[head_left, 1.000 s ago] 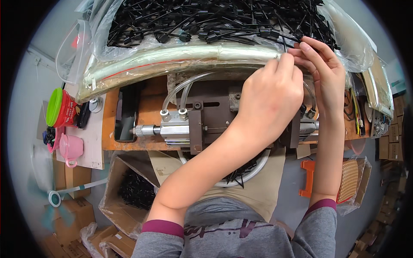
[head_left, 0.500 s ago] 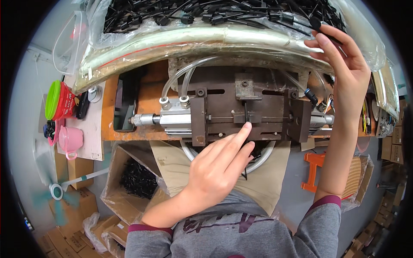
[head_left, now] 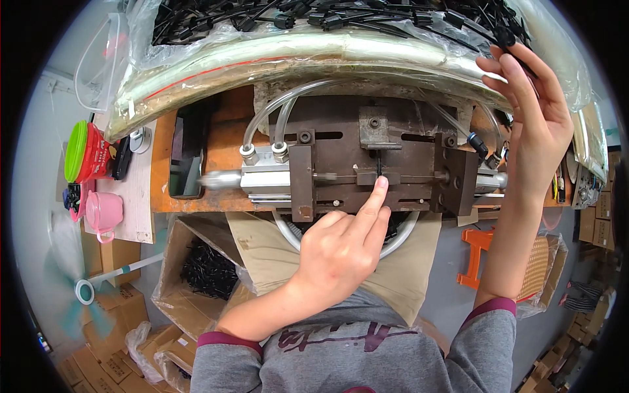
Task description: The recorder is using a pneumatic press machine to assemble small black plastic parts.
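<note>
Now the left hand (head_left: 341,252) has come off the bag and down to the press (head_left: 377,164); its forefinger tip presses a small black part (head_left: 379,167) into the centre slot, other fingers curled, nothing held. A second ago both hands were up at the bag together. The right hand (head_left: 531,124) stays at the clear bag (head_left: 341,49) of black parts, fingers loosely bent at one piece (head_left: 508,36); whether it is pinched, cannot tell. Judgement: one part seated in the fixture, the next being fetched.
</note>
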Motion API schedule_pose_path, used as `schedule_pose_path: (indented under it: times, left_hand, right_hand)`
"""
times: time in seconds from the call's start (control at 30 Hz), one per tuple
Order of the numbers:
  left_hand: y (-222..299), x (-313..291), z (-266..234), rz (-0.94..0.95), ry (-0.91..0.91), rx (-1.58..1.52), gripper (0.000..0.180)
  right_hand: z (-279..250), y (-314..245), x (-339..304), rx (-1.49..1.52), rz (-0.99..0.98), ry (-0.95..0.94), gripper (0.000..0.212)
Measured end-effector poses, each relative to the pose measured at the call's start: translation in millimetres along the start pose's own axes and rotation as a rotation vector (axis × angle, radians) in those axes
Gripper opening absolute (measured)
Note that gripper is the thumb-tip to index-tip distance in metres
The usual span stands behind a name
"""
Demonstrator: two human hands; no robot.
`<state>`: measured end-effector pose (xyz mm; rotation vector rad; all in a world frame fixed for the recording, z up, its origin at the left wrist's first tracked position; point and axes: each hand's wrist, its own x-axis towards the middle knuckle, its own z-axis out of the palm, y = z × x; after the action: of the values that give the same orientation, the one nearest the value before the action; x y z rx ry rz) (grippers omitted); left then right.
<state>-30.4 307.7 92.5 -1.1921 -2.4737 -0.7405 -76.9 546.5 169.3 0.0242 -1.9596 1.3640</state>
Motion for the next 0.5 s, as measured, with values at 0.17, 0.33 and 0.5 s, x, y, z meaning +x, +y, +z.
schedule_pose_path:
  times: [0.17, 0.33, 0.5]
  left_hand:
    - [-0.1, 19.9, -27.4, -0.055, 0.061, -0.231, 0.039]
    - [-5.5, 65.1, -38.8, 0.065, 0.326, -0.453, 0.046]
    - [-5.0, 65.6, -34.6, -0.014, 0.249, -0.603, 0.031]
  right_hand:
    - [6.8, -15.1, -30.3, 0.012, 0.02, -0.047, 0.023]
    - [15.5, -16.1, -73.3, -0.004, -0.175, -0.107, 0.027]
    - [21.3, -20.3, -91.5, -0.207, -0.364, -0.134, 0.03]
